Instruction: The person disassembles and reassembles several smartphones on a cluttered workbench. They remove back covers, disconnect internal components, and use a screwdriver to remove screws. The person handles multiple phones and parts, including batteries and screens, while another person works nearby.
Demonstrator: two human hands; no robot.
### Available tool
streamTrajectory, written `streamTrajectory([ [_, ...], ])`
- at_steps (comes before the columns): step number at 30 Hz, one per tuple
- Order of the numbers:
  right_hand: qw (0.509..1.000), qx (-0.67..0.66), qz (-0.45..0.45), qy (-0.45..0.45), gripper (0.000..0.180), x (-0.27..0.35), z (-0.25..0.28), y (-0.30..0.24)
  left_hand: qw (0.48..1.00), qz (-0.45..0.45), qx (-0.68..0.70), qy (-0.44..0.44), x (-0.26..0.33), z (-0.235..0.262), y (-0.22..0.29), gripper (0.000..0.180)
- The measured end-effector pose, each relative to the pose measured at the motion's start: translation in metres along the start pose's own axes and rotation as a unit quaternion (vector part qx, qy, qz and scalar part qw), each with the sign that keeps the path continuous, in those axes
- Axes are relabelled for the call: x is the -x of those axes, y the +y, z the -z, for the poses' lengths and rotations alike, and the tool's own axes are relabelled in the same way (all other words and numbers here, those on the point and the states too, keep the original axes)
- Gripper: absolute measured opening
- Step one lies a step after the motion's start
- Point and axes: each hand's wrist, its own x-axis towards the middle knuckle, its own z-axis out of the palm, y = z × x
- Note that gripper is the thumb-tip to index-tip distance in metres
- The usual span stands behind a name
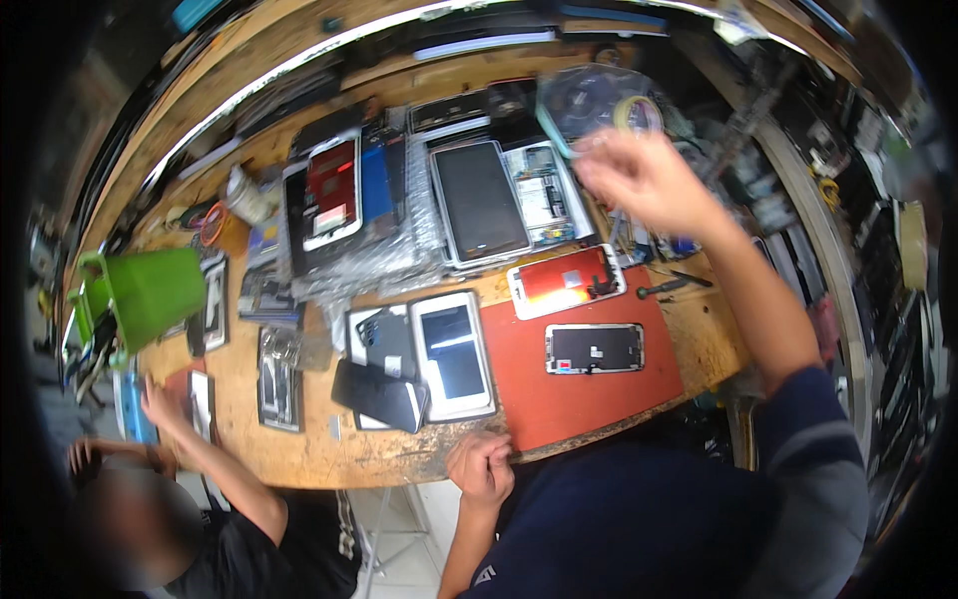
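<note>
Our right hand (644, 180) was raised over the far side of the bench (699, 329), blurred by motion. Its fingers pinched the edge of a clear bag (589, 100), which hung in the air above the back row of parts, with a yellowish ring (639, 108) showing through the plastic. Our left hand (481, 464) rested at the near edge of the bench, fingers curled into a loose fist and holding nothing, just beside the corner of the red mat (579, 384).

On the mat lay a black screen (595, 348), flat and face up. Past the mat's far edge lay a white-framed screen with a red face (565, 281), and to its right a screwdriver (663, 289). Left of the mat a white phone (454, 354) lay face up, touching a dark phone (381, 394) that overlapped its lower left side. Farther back a large dark tablet (481, 202) sat on bubble wrap (384, 262), with an opened phone body (544, 195) just to its right and a red-backed screen (332, 190) to its left.

A green box (152, 292) stood near the left end. Another person's hand (160, 404) lay flat on that end of the bench, well apart from ours.
</note>
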Motion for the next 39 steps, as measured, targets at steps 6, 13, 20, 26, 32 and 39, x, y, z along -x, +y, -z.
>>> streamTrajectory([
  [6,0.962,0.209,-0.034,-0.174,0.060,0.154,-0.042,-0.033,0.996,-0.014,-0.045,0.080,-0.029,0.031,0.006,0.017],
  [13,0.959,0.234,-0.015,-0.160,0.085,0.194,-0.060,-0.025,0.935,0.016,-0.333,0.121,-0.192,0.060,-0.012,0.038],
  [20,0.979,0.175,-0.016,-0.101,0.079,0.197,-0.063,-0.023,0.884,0.111,-0.454,-0.012,-0.279,0.053,-0.030,0.090],
  [26,0.975,0.216,0.041,-0.028,0.072,0.191,-0.058,-0.016,0.877,0.119,-0.463,-0.039,-0.293,0.057,-0.031,0.092],
  [32,0.975,0.217,0.050,0.017,0.068,0.164,-0.041,-0.004,0.912,0.222,-0.341,-0.052,-0.318,0.090,-0.034,0.093],
  [39,0.978,0.204,0.032,0.030,0.072,0.165,-0.039,0.003,0.922,0.324,-0.197,-0.083,-0.329,0.114,-0.042,0.097],
])
